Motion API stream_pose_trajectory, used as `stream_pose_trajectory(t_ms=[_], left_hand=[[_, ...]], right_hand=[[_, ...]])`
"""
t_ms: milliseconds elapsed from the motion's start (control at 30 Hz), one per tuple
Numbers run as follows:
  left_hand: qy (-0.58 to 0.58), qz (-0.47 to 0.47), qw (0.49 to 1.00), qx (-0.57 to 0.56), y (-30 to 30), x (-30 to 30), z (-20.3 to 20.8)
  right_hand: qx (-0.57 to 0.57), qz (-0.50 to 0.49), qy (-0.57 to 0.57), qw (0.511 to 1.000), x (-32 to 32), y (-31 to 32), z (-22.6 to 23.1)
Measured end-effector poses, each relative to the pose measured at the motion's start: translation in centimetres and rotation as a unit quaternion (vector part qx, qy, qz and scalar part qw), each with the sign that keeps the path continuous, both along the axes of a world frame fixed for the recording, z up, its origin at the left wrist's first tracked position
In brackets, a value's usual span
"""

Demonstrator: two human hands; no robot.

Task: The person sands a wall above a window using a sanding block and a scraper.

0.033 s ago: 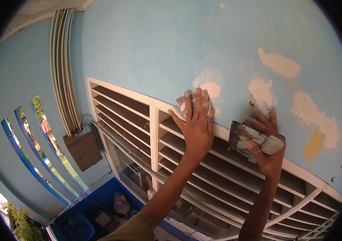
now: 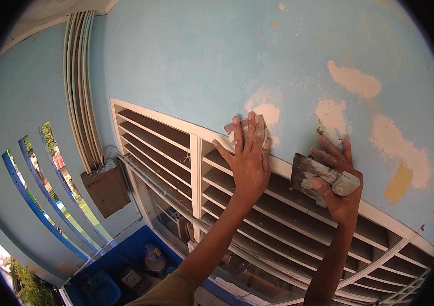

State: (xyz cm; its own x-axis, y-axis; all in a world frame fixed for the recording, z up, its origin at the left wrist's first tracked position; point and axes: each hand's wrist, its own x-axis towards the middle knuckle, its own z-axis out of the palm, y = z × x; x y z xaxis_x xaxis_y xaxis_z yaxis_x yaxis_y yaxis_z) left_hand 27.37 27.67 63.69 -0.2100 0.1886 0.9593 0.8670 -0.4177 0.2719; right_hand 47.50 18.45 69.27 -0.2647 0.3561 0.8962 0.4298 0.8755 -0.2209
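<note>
**Two hands work at a patched blue wall above a louvred window**

The left hand (image 2: 250, 166) holds a smeared flat piece (image 2: 244, 127) against the blue wall (image 2: 176, 66), its fingers laid over the face and its thumb spread out to the left, near the white window frame (image 2: 195, 168). The piece lies just above the top of the frame, partly covering the lower edge of a pale patch (image 2: 268, 111).

The right hand (image 2: 340, 183) grasps a putty-smeared scraper (image 2: 302, 173), thumb across the near side. The dark blade points left, and grey-white putty coats the part by the palm. The scraper is to the right of the flat piece and well apart from it, in front of the frame's upper edge. Some of the right fingers stretch up, close to a small dark hole in the wall; whether they touch the surface I cannot tell.

Further pale patches and one yellowish patch (image 2: 398, 184) mark the wall to the right. Below the frame's top run slanted louvres (image 2: 278, 217). At far left, pipes (image 2: 80, 92) lead down to a brown box (image 2: 105, 191); lower down are a clear bottle (image 2: 154, 259) and a blue basin (image 2: 103, 290).
</note>
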Motion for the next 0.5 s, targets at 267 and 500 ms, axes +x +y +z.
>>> stream_pose_trajectory(t_ms=[267,500], left_hand=[[-0.003,-0.012,1.0,-0.025,-0.7,0.9,-1.4],[-0.007,-0.023,1.0,-0.015,-0.7,0.9,1.2]], right_hand=[[-0.011,-0.036,-0.04,0.998,0.7,-0.3,0.1],[-0.014,-0.049,-0.037,0.998,1.2,-1.1,0.4]])
